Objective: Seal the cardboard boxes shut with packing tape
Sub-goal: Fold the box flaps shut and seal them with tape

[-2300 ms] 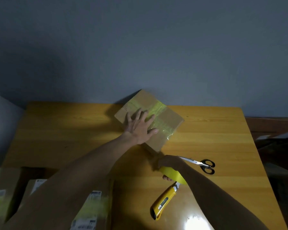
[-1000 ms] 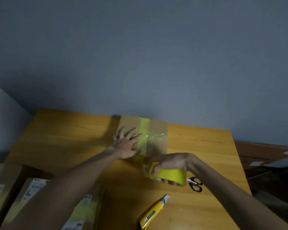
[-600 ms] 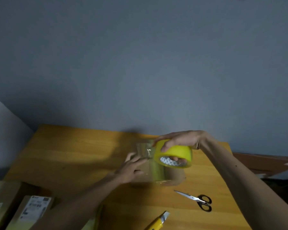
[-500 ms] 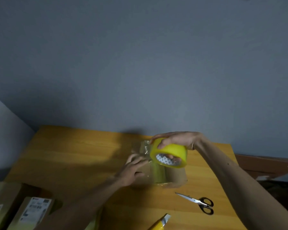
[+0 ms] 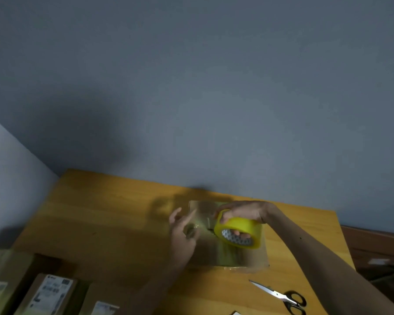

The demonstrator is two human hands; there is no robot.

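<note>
A flat cardboard box (image 5: 216,253) lies on the wooden table (image 5: 105,214) with a strip of yellowish tape running down its top. My right hand (image 5: 241,212) grips a yellow tape roll (image 5: 239,231) from above, fingers through its core, holding it over the box's far half. My left hand (image 5: 182,230) hovers at the box's left edge with its fingers spread and loose; it is blurred and holds nothing that I can see.
Scissors (image 5: 280,296) with black handles lie at the front right of the table. Several labelled cardboard boxes (image 5: 48,292) sit at the lower left beside the table. A grey wall rises behind the table's far edge.
My right hand lifted the tape roll from the box's near edge up over the box, then lowered it toward the far half. My left hand came off the box top and opened.
</note>
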